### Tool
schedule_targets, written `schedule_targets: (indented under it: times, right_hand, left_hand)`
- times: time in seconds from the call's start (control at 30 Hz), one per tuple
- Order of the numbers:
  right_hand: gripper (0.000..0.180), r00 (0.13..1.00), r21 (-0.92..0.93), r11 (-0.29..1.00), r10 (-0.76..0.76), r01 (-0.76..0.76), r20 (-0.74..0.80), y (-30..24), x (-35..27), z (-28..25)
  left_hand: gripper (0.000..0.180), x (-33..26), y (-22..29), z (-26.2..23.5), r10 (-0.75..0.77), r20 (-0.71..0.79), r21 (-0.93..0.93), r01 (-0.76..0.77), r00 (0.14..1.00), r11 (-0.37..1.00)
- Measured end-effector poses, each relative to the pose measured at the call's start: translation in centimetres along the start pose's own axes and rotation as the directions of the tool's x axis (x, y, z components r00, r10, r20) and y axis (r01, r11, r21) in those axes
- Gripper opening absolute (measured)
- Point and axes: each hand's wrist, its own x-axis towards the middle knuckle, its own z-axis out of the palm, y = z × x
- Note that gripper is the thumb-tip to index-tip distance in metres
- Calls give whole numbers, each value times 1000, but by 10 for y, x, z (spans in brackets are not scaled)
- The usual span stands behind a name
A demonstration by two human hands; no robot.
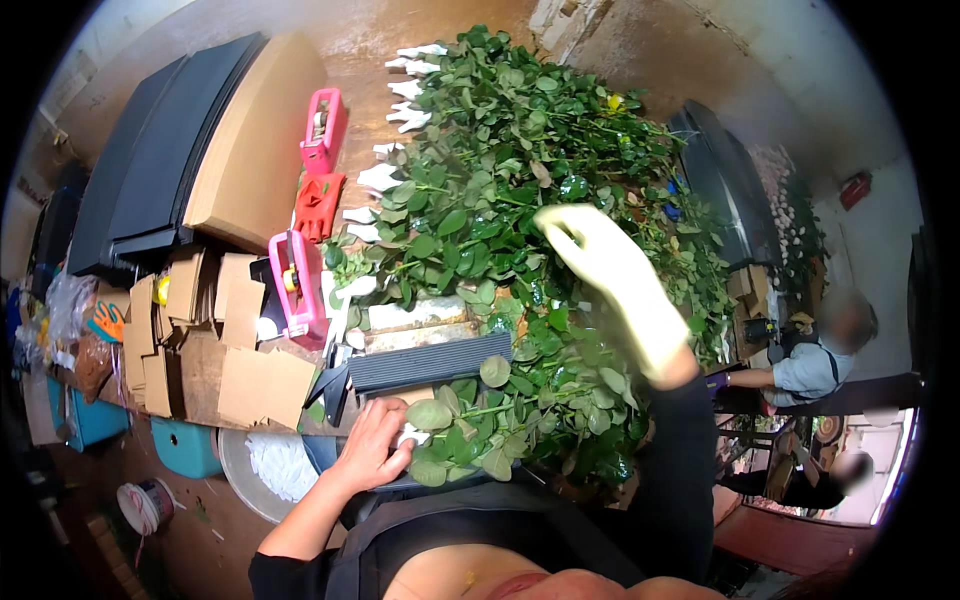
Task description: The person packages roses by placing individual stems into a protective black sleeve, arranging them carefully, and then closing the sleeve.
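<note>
Low in the middle, my bare left hand (378, 447) is closed around the white-sleeved head (410, 435) of a leafy rose stem (490, 412), which points to the right. My right hand, in a pale yellow glove (615, 275), is over the large pile of leafy rose stems (500, 170). Its fingers are curled with the thumb near them; whatever they may hold is too small or hidden to make out. Several white-sleeved heads (380, 178) line the pile's left edge. A dark ribbed block (430, 362) lies just beyond my left hand.
Left on the table are pink tape dispensers (297, 285), a red glove (317, 207), cut cardboard pieces (265, 385) and stacked black and brown boards (235, 140). Below the table edge stand a basin of white sleeves (280, 468) and a teal stool (186, 447). A co-worker (815, 360) is at the right.
</note>
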Motion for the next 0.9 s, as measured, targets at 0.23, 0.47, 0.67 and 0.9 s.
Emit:
schedule_targets:
  times: [0.23, 0.47, 0.67, 0.9]
  right_hand:
    - [19, 953, -731, 677, 271, -87, 138, 105, 106, 131]
    - [15, 973, -219, 953, 182, -210, -138, 45, 54, 78]
    - [28, 924, 442, 891, 78, 103, -374, -26, -2, 2]
    - [29, 918, -335, 862, -396, 381, 27, -67, -72, -19]
  left_hand:
    - [28, 9, -11, 24, -79, -203, 0, 80, 976, 997]
    - [51, -9, -7, 21, -296, -221, -251, 239, 929, 938]
    - [26, 1, -6, 14, -193, -205, -228, 145, 959, 963]
    - [31, -16, -27, 31, -180, -266, -359, 76, 947, 930]
